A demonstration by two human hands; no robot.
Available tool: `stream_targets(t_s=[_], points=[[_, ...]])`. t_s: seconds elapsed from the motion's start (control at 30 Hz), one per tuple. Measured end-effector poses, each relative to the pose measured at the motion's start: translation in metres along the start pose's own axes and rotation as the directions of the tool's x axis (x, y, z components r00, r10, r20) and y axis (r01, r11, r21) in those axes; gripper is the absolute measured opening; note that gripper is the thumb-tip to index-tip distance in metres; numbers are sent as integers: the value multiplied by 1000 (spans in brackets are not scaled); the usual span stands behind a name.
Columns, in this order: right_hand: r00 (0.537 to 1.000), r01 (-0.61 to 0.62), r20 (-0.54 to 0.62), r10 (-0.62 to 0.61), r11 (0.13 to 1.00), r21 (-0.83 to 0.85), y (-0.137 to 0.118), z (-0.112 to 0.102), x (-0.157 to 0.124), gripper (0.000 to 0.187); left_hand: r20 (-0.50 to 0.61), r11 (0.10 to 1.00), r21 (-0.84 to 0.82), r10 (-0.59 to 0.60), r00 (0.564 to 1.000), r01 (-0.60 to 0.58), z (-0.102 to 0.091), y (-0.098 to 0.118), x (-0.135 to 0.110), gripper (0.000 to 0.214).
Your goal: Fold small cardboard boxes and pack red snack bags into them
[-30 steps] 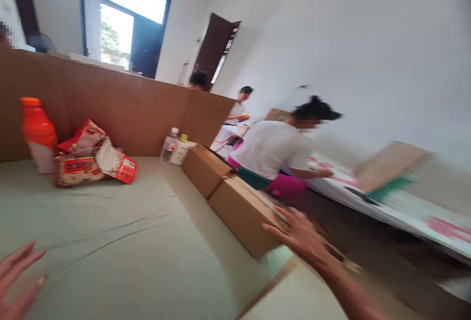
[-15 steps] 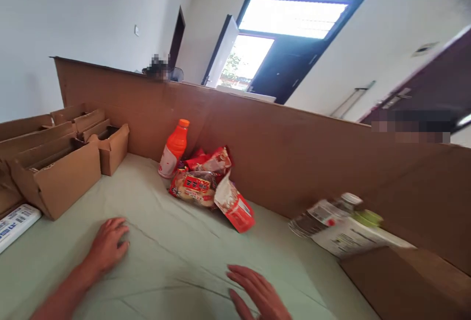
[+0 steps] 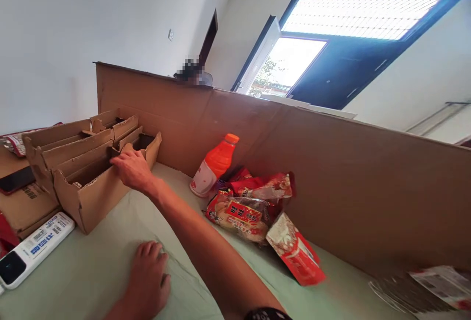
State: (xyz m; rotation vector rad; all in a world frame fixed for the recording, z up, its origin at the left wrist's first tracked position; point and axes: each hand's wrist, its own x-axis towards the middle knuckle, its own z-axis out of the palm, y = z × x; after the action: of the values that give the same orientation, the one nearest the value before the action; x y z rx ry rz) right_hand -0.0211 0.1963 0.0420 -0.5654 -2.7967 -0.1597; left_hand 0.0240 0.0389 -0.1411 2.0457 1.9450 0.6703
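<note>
My right hand (image 3: 130, 168) reaches across to the left, and its fingers curl over the rim of an open cardboard box (image 3: 86, 197). This box stands in a row with other open cardboard boxes (image 3: 66, 141) behind it. My left hand (image 3: 147, 280) lies flat, fingers apart, on the pale green cloth (image 3: 91, 261) close to me, holding nothing.
A tall cardboard wall (image 3: 331, 163) closes the far side. Against it stand an orange bottle (image 3: 215, 165), snack packets (image 3: 243, 212) and a red packet (image 3: 294, 251). A white device (image 3: 33, 249) and a dark phone (image 3: 16, 180) lie at the left. Printed papers (image 3: 434, 285) lie at the right. Another person's head (image 3: 191, 69) shows behind the wall.
The view swung left. My right hand left the cloth and crossed over to the box rim. My left hand drew back toward me and stays flat on the cloth.
</note>
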Motion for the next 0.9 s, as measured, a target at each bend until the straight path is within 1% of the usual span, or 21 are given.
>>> stream_targets(t_s=[0.03, 0.1, 0.17, 0.2, 0.27, 0.3, 0.37, 0.4, 0.43, 0.47, 0.5, 0.53, 0.57, 0.6, 0.67, 0.7, 0.73, 0.77, 0.83, 0.87, 0.9], points=[[999, 9, 35, -9, 1000, -14, -1, -1, 1, 32, -22, 1000, -6, 12, 1000, -12, 1, -2, 0, 23], [998, 9, 61, -6, 999, -37, -4, -8, -17, 23, -61, 997, -30, 72, 996, -74, 1, -2, -1, 21], [999, 4, 48, 0, 997, -78, -9, -22, -53, 21, -90, 978, -68, 193, 977, -199, -1, 3, -4, 20], [999, -2, 33, 6, 995, -102, -12, -31, -76, 21, -103, 955, -92, 271, 957, -280, -2, 7, -7, 20], [998, -56, -3, 56, 986, -154, -19, -51, -129, 20, -121, 885, -140, 430, 895, -444, -3, 16, -15, 22], [993, -114, -26, 111, 978, -177, -22, -61, -157, 20, -136, 837, -163, 505, 853, -522, -4, 20, -20, 24], [961, -275, -78, 265, 940, -204, -29, -77, -216, 20, -232, 726, -181, 624, 746, -664, -5, 25, -31, 25], [934, -355, -109, 339, 912, -205, -33, -83, -247, 22, -320, 681, -169, 646, 693, -713, -7, 27, -35, 27], [906, -421, -134, 401, 886, -197, -36, -87, -276, 23, -419, 660, -152, 631, 652, -736, -9, 28, -39, 33], [882, -468, -152, 446, 864, -185, -39, -90, -305, 25, -511, 667, -141, 583, 631, -731, -12, 30, -42, 41], [862, -503, -162, 480, 847, -170, -42, -92, -331, 26, -579, 702, -146, 511, 635, -697, -16, 31, -42, 50], [847, -529, -158, 507, 835, -155, -45, -93, -355, 27, -607, 749, -169, 433, 666, -641, -20, 32, -42, 57], [835, -548, -149, 530, 825, -140, -48, -93, -375, 28, -598, 792, -207, 363, 715, -574, -25, 34, -40, 63], [825, -563, -136, 548, 817, -125, -51, -93, -391, 28, -554, 825, -248, 309, 773, -508, -29, 35, -36, 69], [822, -567, -129, 555, 819, -91, -57, -93, -411, 27, -403, 854, -319, 270, 875, -410, -34, 37, -24, 87], [826, -560, -129, 549, 825, -71, -60, -94, -415, 27, -311, 855, -352, 277, 909, -381, -34, 37, -17, 97], [833, -547, -131, 537, 836, -50, -62, -96, -417, 27, -217, 847, -388, 298, 930, -362, -33, 37, -10, 106], [843, -528, -135, 520, 849, -26, -64, -98, -417, 28, -129, 831, -431, 330, 935, -352, -30, 36, -2, 113], [868, -477, -139, 477, 878, 36, -65, -107, -416, 25, 15, 782, -528, 398, 917, -331, -22, 37, 13, 121], [876, -448, -165, 453, 891, 70, -64, -112, -417, 20, 66, 756, -576, 423, 904, -312, -18, 38, 18, 123], [872, -422, -225, 434, 901, 101, -61, -117, -421, 13, 99, 731, -616, 442, 892, -294, -14, 40, 22, 124]])
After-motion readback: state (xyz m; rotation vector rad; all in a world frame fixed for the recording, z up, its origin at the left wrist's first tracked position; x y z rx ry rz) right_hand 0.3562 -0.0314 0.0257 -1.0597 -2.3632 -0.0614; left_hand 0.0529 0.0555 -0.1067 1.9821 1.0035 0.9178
